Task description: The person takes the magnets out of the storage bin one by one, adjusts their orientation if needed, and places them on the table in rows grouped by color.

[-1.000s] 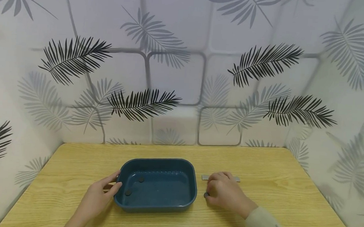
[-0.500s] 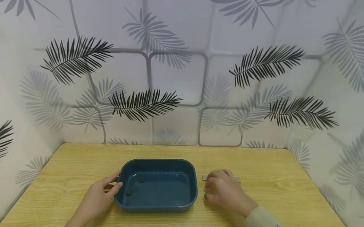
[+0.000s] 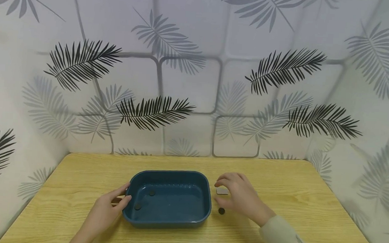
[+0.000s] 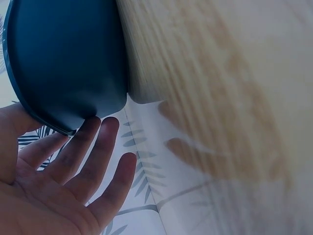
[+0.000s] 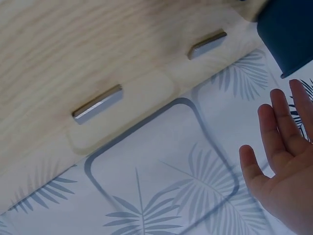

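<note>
A dark blue plastic bin stands on the table, with two small dark discs lying in its left part. My left hand grips the bin's left end, thumb over the rim and fingers against the outside wall. To the right of the bin my right hand hovers with thumb and fingers apart, nothing between them. Just below its thumb another dark disc lies on the table. A small flat grey bar lies beyond the thumb. The right wrist view shows two such bars lying apart.
The wooden table extends on both sides of the bin. Behind it and at both sides rise pale coverings printed with leaves.
My right hand has opened and lifted off the disc at its thumb, shifting slightly away from me; the disc now lies uncovered. My left hand and the bin keep their place.
</note>
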`<state>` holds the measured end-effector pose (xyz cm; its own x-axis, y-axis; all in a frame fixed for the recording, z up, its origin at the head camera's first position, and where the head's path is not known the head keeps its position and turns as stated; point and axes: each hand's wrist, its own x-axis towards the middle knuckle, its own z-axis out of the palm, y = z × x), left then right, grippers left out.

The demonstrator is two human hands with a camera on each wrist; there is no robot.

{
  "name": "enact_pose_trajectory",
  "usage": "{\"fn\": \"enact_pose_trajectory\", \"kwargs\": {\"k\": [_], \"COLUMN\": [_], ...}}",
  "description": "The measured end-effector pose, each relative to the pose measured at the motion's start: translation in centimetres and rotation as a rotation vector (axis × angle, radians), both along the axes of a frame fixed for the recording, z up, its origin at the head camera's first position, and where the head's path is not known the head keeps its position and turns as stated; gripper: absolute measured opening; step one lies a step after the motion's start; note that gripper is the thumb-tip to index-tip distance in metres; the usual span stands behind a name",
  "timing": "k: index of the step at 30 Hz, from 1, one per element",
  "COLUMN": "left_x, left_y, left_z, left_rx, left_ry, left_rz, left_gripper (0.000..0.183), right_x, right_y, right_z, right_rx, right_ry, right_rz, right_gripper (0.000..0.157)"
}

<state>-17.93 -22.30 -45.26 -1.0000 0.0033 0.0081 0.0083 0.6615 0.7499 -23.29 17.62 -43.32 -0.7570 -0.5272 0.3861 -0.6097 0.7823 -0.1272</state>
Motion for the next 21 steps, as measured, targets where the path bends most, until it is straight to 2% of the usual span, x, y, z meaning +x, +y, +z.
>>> {"fn": "enact_pose_trajectory", "kwargs": {"k": [8,13,21], "left_x": [0.1,0.1,0.1], "left_y": [0.0,0.0,0.0], "left_z": [-0.1,-0.1,0.0], "left_rx": [0.010,0.016,0.018], "left_ry": [0.000,0.009,0.018], "left_rz": [0.007,0.005,0.004], "left_gripper": [0.051,0.050,0.050], "right_x": [0.0,0.1,-0.3], "right_y": [-1.8,-3.6,-6.5], "right_z": [1.1,1.8,1.6], "right_rx": [-0.045,-0.024,0.002], "right_ry": [-0.025,-0.069,-0.115], "right_rz": [0.029,0.040,0.106], "right_gripper": [0.030,0.030,0.031]}}
